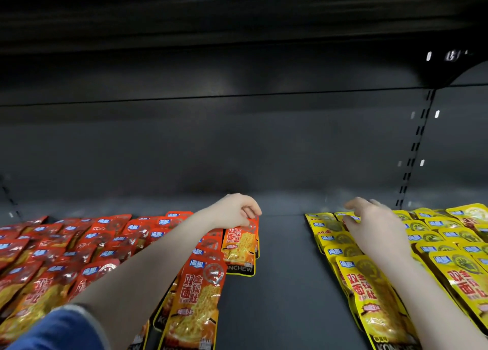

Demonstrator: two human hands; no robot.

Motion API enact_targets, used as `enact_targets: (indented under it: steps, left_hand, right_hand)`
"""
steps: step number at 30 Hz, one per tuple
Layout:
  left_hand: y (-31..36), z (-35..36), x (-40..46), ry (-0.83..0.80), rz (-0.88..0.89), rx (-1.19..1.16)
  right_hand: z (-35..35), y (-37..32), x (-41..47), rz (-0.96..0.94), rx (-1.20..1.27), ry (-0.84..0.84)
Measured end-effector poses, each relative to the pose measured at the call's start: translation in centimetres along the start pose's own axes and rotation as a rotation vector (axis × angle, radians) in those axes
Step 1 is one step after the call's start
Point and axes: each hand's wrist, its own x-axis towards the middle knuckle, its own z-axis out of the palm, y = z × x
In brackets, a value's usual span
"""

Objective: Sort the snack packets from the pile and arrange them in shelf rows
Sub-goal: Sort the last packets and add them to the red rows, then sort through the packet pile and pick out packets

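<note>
The red packet (239, 244) pinched by its top edge in the left hand (235, 209) could slip or land crooked, skewing the red rows (79, 246) at 9 o'clock. That arm reaches forward, fingers curled down. The right hand (369, 223), fingers loosely spread and holding nothing, rests on the yellow rows (449, 244) at 3 o'clock; a nudge would disturb them. The dark shelf (285, 270) lies between.

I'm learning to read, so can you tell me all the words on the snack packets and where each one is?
"NCHEW": bottom band of the red packet that the left hand pinches; its first letters are hidden.
"双面金钱肚": big characters on the front red packet.
"双面金钱肚": front yellow packet.
"KONC": cut-off band at the bottom of that yellow packet.
Blue logo patches on every packet: too blurred to read.
Small print: too small to read.
</note>
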Motion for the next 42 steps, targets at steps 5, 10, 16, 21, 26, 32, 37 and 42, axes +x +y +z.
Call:
enact_targets:
  steps: [5, 10, 16, 21, 26, 32, 37, 42]
  left_hand:
    - [2.0, 0.3, -0.5, 0.223, -0.037, 0.003]
    - [4.8, 1.7, -1.8, 0.411, -0.100, 0.011]
    - [8.4, 4.0, -4.6, 0.439, -0.215, 0.198]
    - [11.0, 5.6, -6.8, 0.493, -0.200, 0.521]
    - [13.2, 6.7, -8.6, 0.573, -0.181, 0.517]
    - [19.9, 8.9, -8.0, 0.552, -0.148, 0.489]
    - [27.8, 13.6, -6.7, 0.579, -0.108, 0.456]
    - [38.5, 21.4, -2.7, 0.604, -0.117, 0.283]
  right_hand:
    - [-0.8, -0.1, 0.4, -0.032, -0.035, -0.012]
    - [-1.6, 1.1, 0.0, -0.075, -0.052, -0.052]
    - [-3.7, 3.8, -1.9, -0.067, -0.119, -0.076]
    - [-5.5, 6.7, -4.7, -0.009, -0.176, -0.030]
    - [-7.6, 10.4, -6.4, 0.037, -0.199, 0.034]
    - [-11.3, 17.8, -7.2, 0.117, -0.252, 0.078]
    - [-14.2, 27.1, -7.7, 0.127, -0.191, 0.136]
    - [-17.2, 39.2, -7.8, 0.088, -0.138, 0.174]
